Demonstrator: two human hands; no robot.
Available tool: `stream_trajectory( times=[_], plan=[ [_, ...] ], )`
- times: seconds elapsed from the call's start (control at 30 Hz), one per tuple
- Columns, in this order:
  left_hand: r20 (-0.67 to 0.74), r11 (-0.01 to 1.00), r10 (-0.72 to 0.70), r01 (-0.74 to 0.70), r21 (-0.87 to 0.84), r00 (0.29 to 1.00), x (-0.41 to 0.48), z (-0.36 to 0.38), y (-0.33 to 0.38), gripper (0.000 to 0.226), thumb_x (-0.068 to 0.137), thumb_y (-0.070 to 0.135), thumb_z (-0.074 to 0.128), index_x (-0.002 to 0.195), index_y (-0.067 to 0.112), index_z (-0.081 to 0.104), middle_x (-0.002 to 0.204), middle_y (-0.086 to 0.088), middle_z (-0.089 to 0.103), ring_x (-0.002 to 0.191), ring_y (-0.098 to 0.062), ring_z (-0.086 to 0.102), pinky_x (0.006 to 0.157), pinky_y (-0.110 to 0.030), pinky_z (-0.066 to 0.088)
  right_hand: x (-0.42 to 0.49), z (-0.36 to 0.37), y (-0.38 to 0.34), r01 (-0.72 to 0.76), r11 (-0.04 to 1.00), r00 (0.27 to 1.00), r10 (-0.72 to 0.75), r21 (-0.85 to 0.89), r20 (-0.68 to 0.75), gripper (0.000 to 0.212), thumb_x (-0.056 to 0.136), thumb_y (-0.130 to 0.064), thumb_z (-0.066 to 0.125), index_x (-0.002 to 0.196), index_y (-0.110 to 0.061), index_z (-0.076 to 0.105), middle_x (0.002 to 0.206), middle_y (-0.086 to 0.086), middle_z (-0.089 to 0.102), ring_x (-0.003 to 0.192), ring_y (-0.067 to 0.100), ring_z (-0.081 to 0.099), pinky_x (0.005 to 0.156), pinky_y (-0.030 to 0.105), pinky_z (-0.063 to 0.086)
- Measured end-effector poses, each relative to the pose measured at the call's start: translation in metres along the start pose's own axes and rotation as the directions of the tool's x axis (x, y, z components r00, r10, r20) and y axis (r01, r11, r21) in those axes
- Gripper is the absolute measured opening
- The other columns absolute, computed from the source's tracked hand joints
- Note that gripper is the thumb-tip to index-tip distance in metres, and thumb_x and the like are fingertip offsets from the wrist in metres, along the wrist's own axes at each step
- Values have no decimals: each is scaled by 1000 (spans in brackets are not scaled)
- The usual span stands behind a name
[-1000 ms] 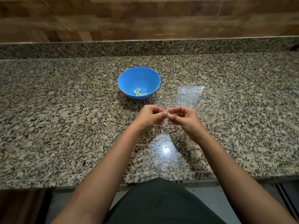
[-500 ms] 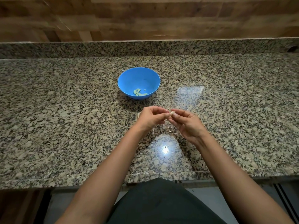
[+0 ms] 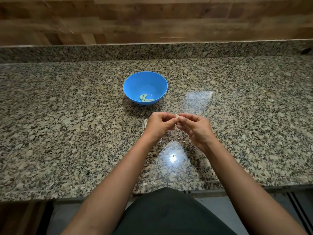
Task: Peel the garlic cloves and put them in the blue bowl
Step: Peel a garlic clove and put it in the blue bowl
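A blue bowl stands on the granite counter with a few pale peeled garlic cloves lying at its bottom. Just in front of the bowl my left hand and my right hand meet above the counter. Both pinch one small pale garlic clove between their fingertips; most of it is hidden by the fingers. Pale bits of garlic skin lie on the counter under and beside my hands.
The granite upstand and a wood-look wall close off the back. The counter's front edge runs just before my body. A bright lamp reflection shines on the stone under my forearms.
My hands have shifted slightly, and the right hand has turned so its fingertips point more towards the left hand. The clove stays pinched between them. The bowl has not moved.
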State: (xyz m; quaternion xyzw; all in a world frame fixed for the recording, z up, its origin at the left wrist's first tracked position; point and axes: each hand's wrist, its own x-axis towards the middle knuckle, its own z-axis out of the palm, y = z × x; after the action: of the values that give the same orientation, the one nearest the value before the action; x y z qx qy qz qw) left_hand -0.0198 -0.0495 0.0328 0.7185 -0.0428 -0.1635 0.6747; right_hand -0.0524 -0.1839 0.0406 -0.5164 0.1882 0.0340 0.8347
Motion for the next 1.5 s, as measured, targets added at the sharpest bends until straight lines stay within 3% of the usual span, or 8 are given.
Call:
stream_trajectory(
  times=[0.2,0.47,0.63,0.83,0.97,1.07,1.27,1.5],
  plan=[
    [-42,998,32,-30,55,999,1,-2,1,1,81,13,71,81,12,71,77,-10,70,69,-19,62,72,-34,56,0,2,-2,46,992,998,-41,-116,42,13,78,6,64,91,6,63,84,15,67,75,22,65,71,24,57],
    [-41,999,34,-32,39,999,2,-2,0,5,79,11,72,83,14,71,78,-8,70,70,-15,63,72,-31,55,0,3,-1,-15,996,1000,13,87,25,19,79,12,58,97,7,61,84,14,68,74,20,68,76,29,57],
    [-4,995,56,-56,77,998,-1,-4,4,4,80,9,72,83,11,70,73,-4,68,63,-10,62,64,-22,52,-2,0,-4,-63,995,996,58,77,72,14,79,11,58,90,5,62,86,16,66,73,20,69,74,28,58],
    [-17,989,76,-73,129,997,-1,-6,3,9,83,7,67,79,15,69,71,-5,67,64,-15,61,70,-31,56,-5,1,-4,-42,998,997,39,39,60,14,76,10,61,89,6,63,84,17,67,73,22,68,72,28,58],
    [-95,968,96,-71,239,991,3,-5,-1,3,82,17,70,82,14,69,74,-5,69,68,-18,65,73,-39,58,-6,6,-2,18,1000,998,-16,-22,56,10,79,9,62,89,5,63,83,15,68,74,21,69,73,28,58],
    [-132,930,148,-92,356,980,3,-2,-1,11,82,23,70,86,13,68,75,0,68,69,-13,64,69,-32,57,-5,8,-3,32,999,998,-31,-27,50,9,79,8,62,88,5,62,84,15,67,75,22,68,72,27,58],
    [-156,965,93,-51,257,983,3,-1,-1,13,81,25,72,84,13,67,77,-5,69,68,-17,64,73,-41,58,-1,4,-2,19,1000,999,-20,2,41,16,83,10,58,98,8,58,86,16,66,71,19,66,68,25,58],
    [-180,965,73,-25,260,981,3,3,-4,15,79,33,73,80,20,67,76,-3,70,73,-22,69,74,-44,57,1,9,2,27,999,999,-26,25,-19,15,83,10,57,98,10,60,88,17,65,79,23,65,74,26,57]
  ],
)
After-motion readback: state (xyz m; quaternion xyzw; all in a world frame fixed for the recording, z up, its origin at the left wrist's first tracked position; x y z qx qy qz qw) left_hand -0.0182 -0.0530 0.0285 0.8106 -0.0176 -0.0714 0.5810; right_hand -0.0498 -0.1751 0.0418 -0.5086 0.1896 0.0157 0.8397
